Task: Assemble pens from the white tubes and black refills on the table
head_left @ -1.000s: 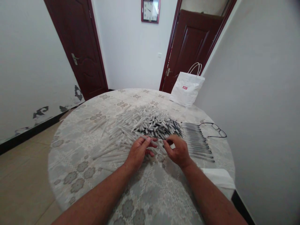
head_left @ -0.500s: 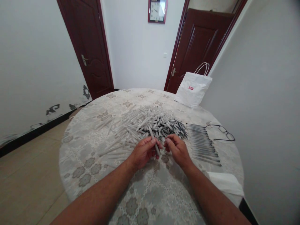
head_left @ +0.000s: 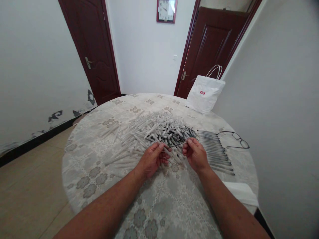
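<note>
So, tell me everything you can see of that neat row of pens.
The row of pens lies flat on the patterned tablecloth, just right of the right hand. Slim, greyish and looking like translucent plastic, with darker right ends, they lie side by side, roughly parallel, too blurred to count. The row slants, its near end further right. A temple of the eyeglasses reaches toward its far right corner; whether they touch is unclear.
</note>
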Demonstrator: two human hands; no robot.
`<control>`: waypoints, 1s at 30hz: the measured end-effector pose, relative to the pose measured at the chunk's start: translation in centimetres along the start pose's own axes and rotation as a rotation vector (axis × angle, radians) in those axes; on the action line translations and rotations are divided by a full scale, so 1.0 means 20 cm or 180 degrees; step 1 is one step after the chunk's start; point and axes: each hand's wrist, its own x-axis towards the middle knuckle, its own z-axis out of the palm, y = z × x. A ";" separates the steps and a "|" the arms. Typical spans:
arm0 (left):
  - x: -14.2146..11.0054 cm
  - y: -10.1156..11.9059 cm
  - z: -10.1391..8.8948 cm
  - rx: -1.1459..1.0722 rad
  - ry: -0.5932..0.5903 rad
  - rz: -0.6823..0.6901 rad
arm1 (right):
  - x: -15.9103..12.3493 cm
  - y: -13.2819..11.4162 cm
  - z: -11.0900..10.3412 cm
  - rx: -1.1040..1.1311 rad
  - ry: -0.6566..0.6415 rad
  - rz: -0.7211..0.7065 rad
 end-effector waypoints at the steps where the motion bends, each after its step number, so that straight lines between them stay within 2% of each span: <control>1: 0.01 0.01 -0.01 -0.0110 0.0111 0.0090 | 0.01 -0.01 -0.02 0.0072 0.0150 -0.0114; 3: 0.03 0.02 -0.02 -0.0286 0.0313 0.0229 | 0.03 -0.02 -0.05 0.0143 0.0316 -0.0240; 7: 0.03 0.02 -0.03 -0.0421 0.0549 0.0274 | 0.04 -0.02 -0.07 -0.0006 0.0353 -0.0305; 11: 0.02 0.02 -0.02 -0.0414 0.0533 0.0246 | 0.03 -0.02 -0.04 -0.0216 0.0297 -0.0380; 21: 0.02 0.03 -0.01 -0.0437 0.0532 0.0286 | 0.04 0.00 -0.06 -0.0154 0.0449 -0.0550; 30: 0.03 0.01 -0.03 -0.0420 0.0644 0.0449 | 0.01 0.01 -0.05 -0.0679 0.0356 -0.0874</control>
